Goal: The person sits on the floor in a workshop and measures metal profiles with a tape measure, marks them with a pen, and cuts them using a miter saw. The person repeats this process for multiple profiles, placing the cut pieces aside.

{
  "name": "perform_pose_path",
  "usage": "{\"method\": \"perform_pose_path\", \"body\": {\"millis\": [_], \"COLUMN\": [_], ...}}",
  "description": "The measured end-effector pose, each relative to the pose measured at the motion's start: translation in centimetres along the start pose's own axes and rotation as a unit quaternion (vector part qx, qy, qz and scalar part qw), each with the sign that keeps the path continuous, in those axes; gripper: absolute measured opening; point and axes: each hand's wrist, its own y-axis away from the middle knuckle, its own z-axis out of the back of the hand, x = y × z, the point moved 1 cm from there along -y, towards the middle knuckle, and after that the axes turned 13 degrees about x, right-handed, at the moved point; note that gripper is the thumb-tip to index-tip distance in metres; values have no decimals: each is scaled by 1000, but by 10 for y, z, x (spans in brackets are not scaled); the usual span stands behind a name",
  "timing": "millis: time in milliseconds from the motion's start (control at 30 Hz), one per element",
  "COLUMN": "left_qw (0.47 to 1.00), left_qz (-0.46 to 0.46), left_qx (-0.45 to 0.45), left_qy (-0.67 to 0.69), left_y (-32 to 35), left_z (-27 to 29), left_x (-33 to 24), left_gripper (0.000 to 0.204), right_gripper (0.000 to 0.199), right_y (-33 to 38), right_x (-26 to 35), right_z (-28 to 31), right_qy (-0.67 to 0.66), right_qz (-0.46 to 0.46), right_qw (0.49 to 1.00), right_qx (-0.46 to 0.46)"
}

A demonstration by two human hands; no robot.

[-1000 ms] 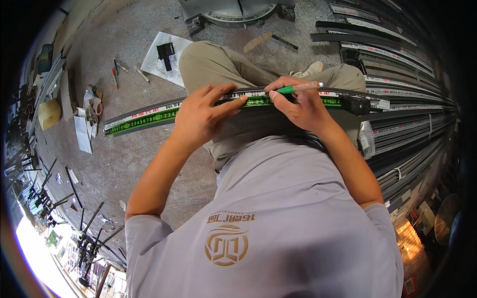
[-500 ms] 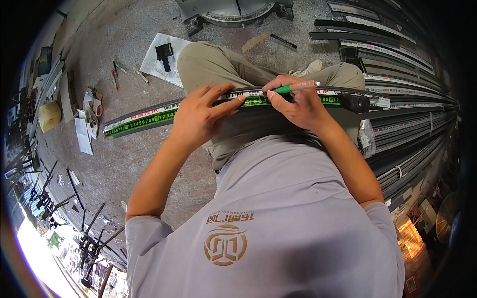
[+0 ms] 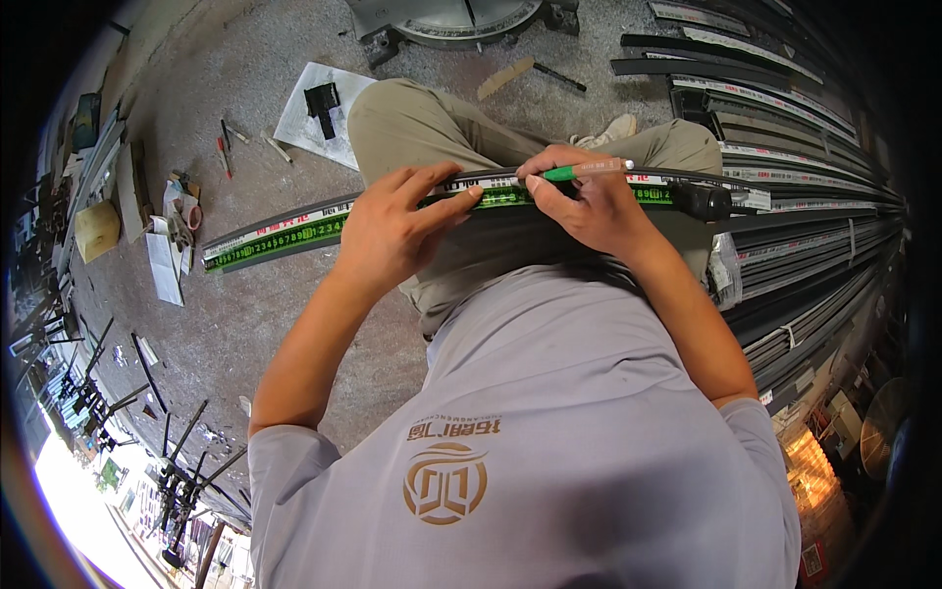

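Observation:
Across my lap lies a long dark profile strip point(image 3: 257, 233) with a white printed film on it. A green tape measure point(image 3: 280, 243) is drawn out along the strip, its hooked end at the left and its black case point(image 3: 706, 204) at the right by my knee. My left hand point(image 3: 404, 218) grips the strip and the tape, with thumb and fingers across them. In my right hand point(image 3: 581, 201) is a green-and-white marker pen point(image 3: 586, 171), held in a writing grip; its tip meets the strip near the tape's upper edge.
Several long profiles point(image 3: 785, 157) are stacked at the right. Ahead stands a mitre saw base point(image 3: 461, 29), with a brush-like tool point(image 3: 508, 79) on the floor nearby. A white sheet point(image 3: 294, 123) carries a black piece point(image 3: 322, 106). Pens point(image 3: 225, 157) and a tape roll point(image 3: 193, 215) lie left.
Almost nothing differs. Both hands, the marker pen and the tape measure stay in place, with only a very slight shift of the view.

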Motion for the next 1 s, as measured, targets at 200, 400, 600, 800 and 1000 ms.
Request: {"method": "perform_pose_path", "body": {"millis": [200, 400, 600, 800, 1000], "left_qw": [1000, 1000, 1000, 1000, 1000], "left_qz": [-4, -2, -16, -6, -9], "left_qx": [-2, 0, -13, -20, -6], "left_qy": [-1, -3, -3, 4, 15], "left_y": [0, 1, 0, 4, 5], "left_z": [-2, -2, -1, -2, -1], "left_x": [1, 2, 4, 1, 2], "left_gripper": [45, 45, 47, 47, 44], "right_gripper": [13, 13, 23, 31, 61], "right_y": [0, -1, 8, 76, 129], "right_x": [1, 7, 23, 29, -3], "right_z": [2, 3, 23, 83, 88], "right_qy": [13, -11, -88, 462, 444], "right_qz": [-2, -35, -43, 10, -7], "right_qw": [1000, 999, 992, 868, 874], "right_qx": [10, 19, -78, -183, -198]}}
